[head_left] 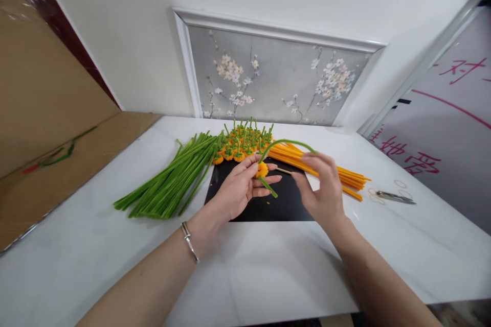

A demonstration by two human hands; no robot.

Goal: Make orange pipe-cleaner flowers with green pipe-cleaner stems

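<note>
My left hand (pixel 240 186) pinches a small orange pipe-cleaner flower (pixel 262 169) above a black mat (pixel 253 209). A green pipe cleaner (pixel 286 141) runs through the flower, its short end pointing down and its long part arching up to the right. The far end of that arch meets the fingers of my right hand (pixel 324 191), which appear to hold it; the exact grip is partly hidden. By the right thumb shows a thin pale stick (pixel 284 170). Behind my hands stand many finished orange flowers (pixel 240 145) with green stems upward.
A bundle of green pipe cleaners (pixel 172 179) lies left of the mat, orange pipe cleaners (pixel 326 166) to its right. Scissors (pixel 395 196) and rubber bands (pixel 400 184) rest farther right on the white table (pixel 126 271). Cardboard (pixel 76 148) borders the left side.
</note>
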